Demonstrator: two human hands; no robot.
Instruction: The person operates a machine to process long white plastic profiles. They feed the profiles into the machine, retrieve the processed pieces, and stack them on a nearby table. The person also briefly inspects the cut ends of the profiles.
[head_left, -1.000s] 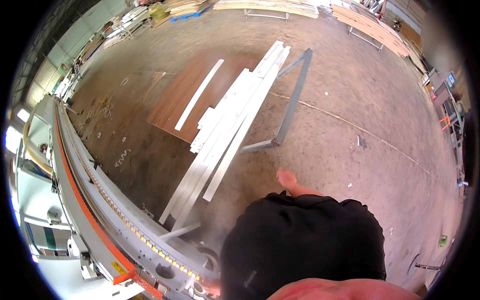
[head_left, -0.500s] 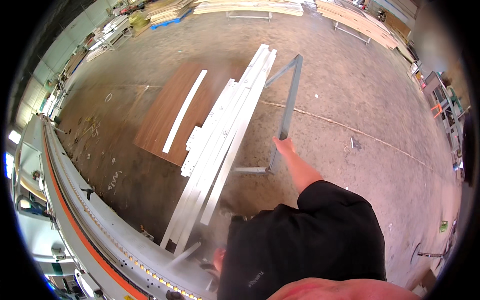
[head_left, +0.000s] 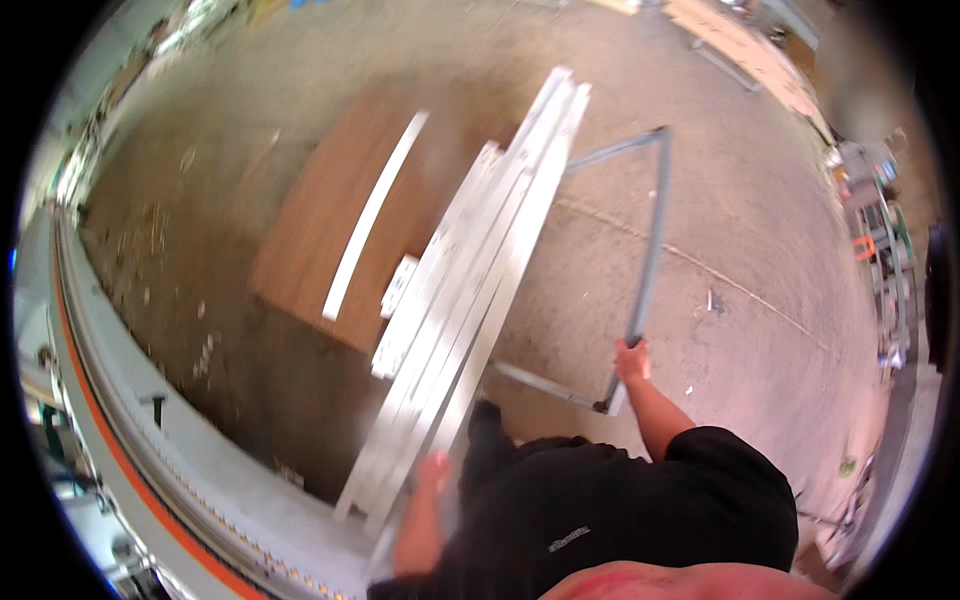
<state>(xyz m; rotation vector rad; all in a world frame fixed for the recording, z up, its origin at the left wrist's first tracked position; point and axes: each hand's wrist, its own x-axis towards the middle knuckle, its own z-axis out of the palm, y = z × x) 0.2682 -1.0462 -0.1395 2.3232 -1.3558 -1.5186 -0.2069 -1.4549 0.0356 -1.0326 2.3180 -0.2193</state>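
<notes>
My right hand (head_left: 632,360) is closed round the near part of the long side bar of a grey metal frame (head_left: 655,225), close to its corner. Low by the near end of a bundle of long white strips (head_left: 465,270) is my left hand (head_left: 433,468). Motion smears its fingers, and whether it touches the strips cannot be made out. The strips lie lengthwise on top of one another, and the frame's two end bars run toward them from the right. Shorter white pieces with small holes (head_left: 399,287) stick out along the bundle's left side.
Left of the bundle is a brown wood-grain panel (head_left: 300,220) with one separate white strip (head_left: 375,215) on it. A long machine with an orange stripe (head_left: 115,425) borders the left side. Sheet boards (head_left: 745,50) rest on a stand at the far right. Scraps litter the concrete floor.
My left hand and forearm have come further into view beside the strips. My right hand, still on the frame, now appears further right and nearer. The whole view has shifted and blurred.
</notes>
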